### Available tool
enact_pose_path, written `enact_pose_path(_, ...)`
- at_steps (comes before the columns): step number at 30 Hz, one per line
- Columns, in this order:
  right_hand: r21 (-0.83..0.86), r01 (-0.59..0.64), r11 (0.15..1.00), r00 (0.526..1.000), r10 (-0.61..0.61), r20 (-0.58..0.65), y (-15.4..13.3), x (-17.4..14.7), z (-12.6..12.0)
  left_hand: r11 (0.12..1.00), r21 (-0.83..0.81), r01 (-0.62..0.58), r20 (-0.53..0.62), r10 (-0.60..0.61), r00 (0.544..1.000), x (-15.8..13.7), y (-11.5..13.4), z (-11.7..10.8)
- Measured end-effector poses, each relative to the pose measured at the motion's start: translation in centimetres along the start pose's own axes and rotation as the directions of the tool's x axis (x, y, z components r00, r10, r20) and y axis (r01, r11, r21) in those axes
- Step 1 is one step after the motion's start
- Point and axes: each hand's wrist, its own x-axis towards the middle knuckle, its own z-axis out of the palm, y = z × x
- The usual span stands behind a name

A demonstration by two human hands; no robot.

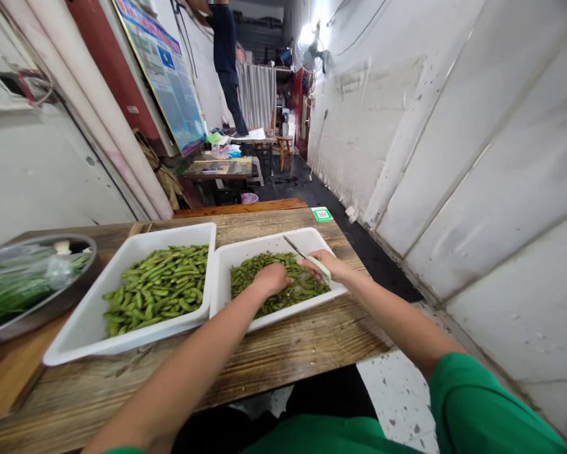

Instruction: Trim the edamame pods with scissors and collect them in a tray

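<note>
My right hand [329, 263] grips a pair of scissors [315, 262] with pale green handles. Their blades point up and to the left, above the right-hand white tray [263, 244]. Inside that tray lie green edamame pods [311, 288], with smaller trimmings among them towards the left and back. My left hand [271, 279] is down at the pods in the same tray, its fingers curled. What those fingers hold, if anything, is too small to make out. A second white tray [87, 313], touching the first on its left, holds a heap of edamame pods [163, 284].
Both trays stand on a wooden table [283, 359]. At far left, a metal basin [87, 268] holds bagged green vegetables [16, 287]. A green QR-code card [321, 214] lies at the table's far corner. Further back, a person [226, 57] stands on another table.
</note>
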Motion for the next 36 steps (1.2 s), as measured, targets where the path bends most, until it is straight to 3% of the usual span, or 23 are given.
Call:
enact_pose_path(2, -0.011, 0.001, 1.0, 1.0, -0.001, 0.006, 0.0, 0.0, 0.0, 0.998, 0.066, 0.0, -0.147, 0.009, 0.989, 0.0, -0.2, 0.6)
enact_pose_path(3, -0.015, 0.0, 1.0, 1.0, 0.0, 0.008, 0.0, 0.0, 0.0, 0.997, 0.072, 0.008, -0.162, 0.004, 0.987, 0.1, -0.2, 0.8)
enact_pose_path(8, -0.023, -0.042, 0.999, 0.998, 0.043, 0.05, -0.3, -0.1, 0.1, 1.0, 0.018, -0.025, 0.056, 0.024, 0.998, 0.4, 0.4, -0.4)
enact_pose_path(14, -0.068, -0.003, 0.998, 0.992, 0.012, 0.127, -0.4, -0.3, 0.1, 0.922, -0.375, 0.097, -0.025, -0.115, 0.993, 0.4, 0.7, -2.1)
enact_pose_path(21, -0.18, 0.027, 0.983, 0.999, -0.018, 0.051, 0.3, 0.2, 0.1, 0.891, -0.444, 0.098, -0.111, -0.164, 0.98, 0.9, 0.4, -1.9)
enact_pose_path(26, -0.247, 0.043, 0.968, 0.996, -0.023, 0.084, 0.6, 0.2, 0.0, 0.835, -0.549, 0.049, -0.165, -0.166, 0.972, 1.1, -0.1, -1.8)
enact_pose_path(31, -0.197, -0.013, 0.98, 0.995, 0.032, 0.094, 0.3, -0.2, 0.2, 0.837, -0.541, 0.076, -0.117, -0.165, 0.979, 1.2, -0.1, -2.0)
enact_pose_path(36, -0.236, -0.019, 0.972, 0.997, 0.036, 0.069, 0.3, -0.2, 0.2, 0.86, -0.474, 0.189, -0.001, -0.216, 0.976, 1.3, -0.2, -2.5)
